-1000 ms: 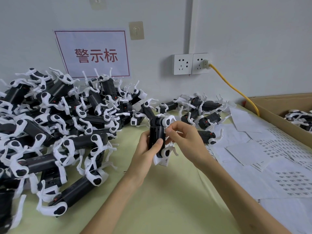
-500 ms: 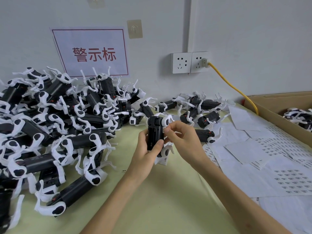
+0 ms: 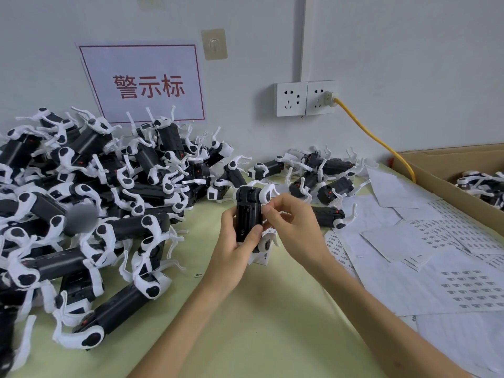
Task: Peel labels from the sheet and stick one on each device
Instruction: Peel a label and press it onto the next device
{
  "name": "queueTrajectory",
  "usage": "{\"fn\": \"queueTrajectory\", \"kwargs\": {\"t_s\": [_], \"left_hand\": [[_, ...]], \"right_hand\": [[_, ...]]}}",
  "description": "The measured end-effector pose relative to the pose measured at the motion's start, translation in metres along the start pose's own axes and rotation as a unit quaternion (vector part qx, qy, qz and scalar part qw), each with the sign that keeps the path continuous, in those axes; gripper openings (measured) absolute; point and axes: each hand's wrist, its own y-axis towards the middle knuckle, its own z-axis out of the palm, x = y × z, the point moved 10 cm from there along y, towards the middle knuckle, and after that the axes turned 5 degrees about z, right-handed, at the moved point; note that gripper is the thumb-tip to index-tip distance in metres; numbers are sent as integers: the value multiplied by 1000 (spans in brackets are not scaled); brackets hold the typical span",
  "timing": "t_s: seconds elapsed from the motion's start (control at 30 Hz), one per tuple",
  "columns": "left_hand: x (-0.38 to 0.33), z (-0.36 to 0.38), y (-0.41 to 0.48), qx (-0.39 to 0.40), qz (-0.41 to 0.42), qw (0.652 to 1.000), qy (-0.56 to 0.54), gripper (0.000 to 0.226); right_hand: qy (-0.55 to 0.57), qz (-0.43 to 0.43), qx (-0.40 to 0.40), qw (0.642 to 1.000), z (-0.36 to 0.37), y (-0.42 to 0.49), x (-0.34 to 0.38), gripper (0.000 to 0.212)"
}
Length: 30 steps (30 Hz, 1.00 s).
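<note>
Gripping the black cylindrical device with white clip arms point(image 3: 248, 214) upright above the pale green counter point(image 3: 259, 323), the left hand point(image 3: 231, 244) had its fingers and thumb wrapped round the body. That looked deliberate, steadying the device and turning one side toward the right hand point(image 3: 296, 227). The right hand's thumb and forefinger were pinched at the device's upper right edge, on what appeared to be a small white label point(image 3: 264, 209), too small to read. I judged this to be the sticking step.

White paper label sheets point(image 3: 463, 282) lay spread on the counter just right of the hands, handy for the next peel. To the left, a big heap of black-and-white devices point(image 3: 81, 200) crowded the counter, and a smaller cluster of devices point(image 3: 321, 173) sat behind the hands. A brown cardboard box point(image 3: 425, 170) at far right held more. Nothing blocked the hands, though the white clip arms jutted out close to the label spot.
</note>
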Motion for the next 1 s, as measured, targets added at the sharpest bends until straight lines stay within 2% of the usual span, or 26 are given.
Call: {"fn": "queueTrajectory", "kwargs": {"t_s": [0.23,0.33,0.4,0.5,0.63,0.73,1.0], "left_hand": [[0,1,0,7,-6,1000,9,31],[6,0,0,3,-25,1000,-7,29],[12,1,-2,-4,-61,997,-55,26],[19,7,-4,-11,-123,979,-161,29],[15,11,-2,8,-126,968,-219,46],[13,15,-3,34,-115,969,-215,44],[17,0,0,32,-103,987,-119,39]], "right_hand": [[-21,16,-6,1000,-1,1,-4,22],[-13,41,0,999,-1,3,-10,37],[14,71,18,997,1,3,-16,45],[71,115,58,989,12,2,-23,40],[116,119,101,981,18,1,-18,36],[110,100,114,982,20,0,-14,34],[116,93,179,972,33,-6,-14,26]]}}
